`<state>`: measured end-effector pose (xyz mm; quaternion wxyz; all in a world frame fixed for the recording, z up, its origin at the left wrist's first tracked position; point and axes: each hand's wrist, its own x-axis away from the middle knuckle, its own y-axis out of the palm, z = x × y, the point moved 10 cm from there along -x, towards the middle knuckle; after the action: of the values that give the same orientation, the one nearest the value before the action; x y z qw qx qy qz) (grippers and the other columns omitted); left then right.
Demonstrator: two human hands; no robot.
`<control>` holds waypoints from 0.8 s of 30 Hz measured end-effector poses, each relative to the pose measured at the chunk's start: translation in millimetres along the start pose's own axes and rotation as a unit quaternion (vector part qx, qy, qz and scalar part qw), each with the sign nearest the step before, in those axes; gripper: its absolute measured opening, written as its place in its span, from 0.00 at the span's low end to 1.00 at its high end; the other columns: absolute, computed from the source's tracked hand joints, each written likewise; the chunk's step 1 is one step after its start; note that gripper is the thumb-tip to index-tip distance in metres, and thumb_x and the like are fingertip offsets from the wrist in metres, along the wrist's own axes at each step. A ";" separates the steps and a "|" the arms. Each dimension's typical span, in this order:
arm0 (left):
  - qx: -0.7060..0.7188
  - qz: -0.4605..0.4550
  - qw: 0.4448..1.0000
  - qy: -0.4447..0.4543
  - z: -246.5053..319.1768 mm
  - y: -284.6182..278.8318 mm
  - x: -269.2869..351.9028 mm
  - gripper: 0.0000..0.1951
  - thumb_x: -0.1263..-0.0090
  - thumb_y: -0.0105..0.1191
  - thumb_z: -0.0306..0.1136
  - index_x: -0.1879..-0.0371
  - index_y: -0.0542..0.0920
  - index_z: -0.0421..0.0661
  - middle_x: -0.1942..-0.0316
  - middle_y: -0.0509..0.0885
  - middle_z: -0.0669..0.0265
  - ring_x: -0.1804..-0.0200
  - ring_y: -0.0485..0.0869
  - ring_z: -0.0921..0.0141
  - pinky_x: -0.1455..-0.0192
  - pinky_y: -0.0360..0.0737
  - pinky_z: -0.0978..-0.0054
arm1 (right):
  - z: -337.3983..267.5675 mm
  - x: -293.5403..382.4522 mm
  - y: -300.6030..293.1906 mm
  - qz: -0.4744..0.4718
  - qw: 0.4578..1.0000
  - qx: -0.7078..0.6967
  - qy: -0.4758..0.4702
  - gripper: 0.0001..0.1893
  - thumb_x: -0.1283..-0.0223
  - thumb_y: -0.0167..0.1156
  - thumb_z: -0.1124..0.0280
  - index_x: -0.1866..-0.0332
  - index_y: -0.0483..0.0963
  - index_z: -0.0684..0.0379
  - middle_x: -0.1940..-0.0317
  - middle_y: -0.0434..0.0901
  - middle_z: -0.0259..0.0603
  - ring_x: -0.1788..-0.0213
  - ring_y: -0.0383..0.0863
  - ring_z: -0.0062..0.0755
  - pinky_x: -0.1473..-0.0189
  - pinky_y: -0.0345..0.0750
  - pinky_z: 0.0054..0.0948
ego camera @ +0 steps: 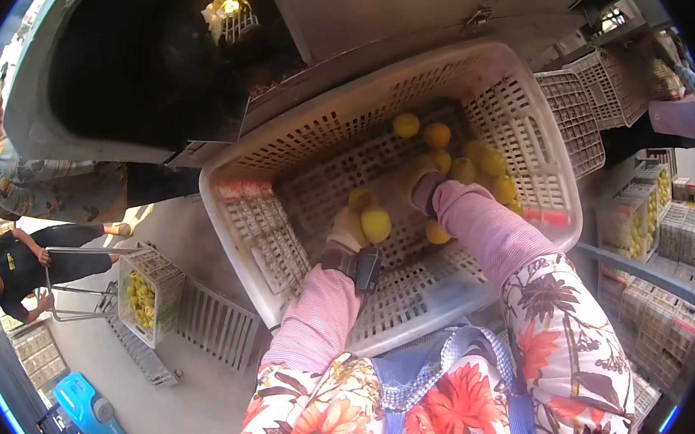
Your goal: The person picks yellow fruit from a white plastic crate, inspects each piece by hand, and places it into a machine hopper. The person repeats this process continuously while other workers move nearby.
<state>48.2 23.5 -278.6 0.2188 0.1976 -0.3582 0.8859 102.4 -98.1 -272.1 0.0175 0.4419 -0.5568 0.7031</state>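
Note:
A large white plastic crate (551, 160) with slotted walls stands tilted across the view before me. My left hand (346, 226), inside it near the left, is closed around a round yellow fruit (376, 224). Another yellow fruit (359, 198) shows just beyond it at the fingers. Deeper in the crate is my right hand (405, 175), blurred, its fingers mostly hidden by shadow and the wrist. It is close to a cluster of yellow fruits (482, 160) at the crate's right end. One fruit (437, 232) lies under my right forearm. An orange-tinted one (437, 135) rests by the far wall.
A metal machine housing (366, 8) with a dark opening borders the crate's far side. To the left, a person (28, 257) grips a hand truck (90, 250) beside a crate of yellow fruit (172, 276). Stacked crates (655, 318) stand behind a rail (640, 270) at right.

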 end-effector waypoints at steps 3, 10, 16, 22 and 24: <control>0.386 0.108 0.914 0.059 14.1 -41.2 23.0 0.36 0.43 0.75 0.47 0.36 0.78 0.47 0.42 0.86 0.59 0.42 0.86 0.58 0.42 0.86 0.60 | -10.0 27.9 -73.2 0.193 0.974 -0.073 -0.092 0.21 0.34 0.62 0.56 0.40 0.81 0.56 0.46 0.87 0.44 0.45 0.87 0.40 0.42 0.80 0.39; 0.867 -0.083 0.483 0.085 93.4 -72.4 106.8 0.36 0.28 0.50 0.71 0.33 0.74 0.56 0.41 0.84 0.61 0.46 0.88 0.58 0.55 0.92 0.48 | -31.4 136.1 -192.3 0.316 0.570 -0.752 -0.102 0.34 0.41 0.72 0.70 0.28 0.69 0.61 0.41 0.79 0.44 0.39 0.78 0.35 0.34 0.76 0.32; 0.880 -0.152 0.429 0.138 105.7 -108.8 180.8 0.39 0.32 0.55 0.74 0.31 0.76 0.58 0.34 0.81 0.62 0.37 0.83 0.52 0.51 0.89 0.41 | -87.1 165.7 -215.1 0.210 0.379 -0.878 -0.202 0.30 0.32 0.65 0.62 0.28 0.68 0.60 0.43 0.78 0.45 0.41 0.80 0.37 0.33 0.77 0.38; 0.874 -0.131 0.431 0.183 90.0 -138.7 218.0 0.36 0.32 0.57 0.72 0.33 0.78 0.61 0.34 0.82 0.64 0.36 0.82 0.53 0.51 0.89 0.39 | -107.2 169.7 -224.7 0.199 0.370 -0.881 -0.218 0.24 0.22 0.58 0.57 0.31 0.72 0.61 0.44 0.81 0.42 0.40 0.80 0.35 0.37 0.81 0.39; 0.865 -0.121 0.440 0.208 86.7 -150.4 224.7 0.35 0.32 0.57 0.72 0.34 0.79 0.62 0.35 0.82 0.64 0.36 0.82 0.53 0.51 0.89 0.38 | -109.9 170.9 -229.7 0.219 0.469 -0.836 -0.180 0.24 0.21 0.55 0.56 0.31 0.73 0.61 0.42 0.81 0.43 0.40 0.80 0.33 0.36 0.78 0.36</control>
<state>-41.2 113.7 -24.7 0.1073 0.1348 0.6779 0.7147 50.9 -3.2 14.9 0.1232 0.1976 -0.9492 -0.2116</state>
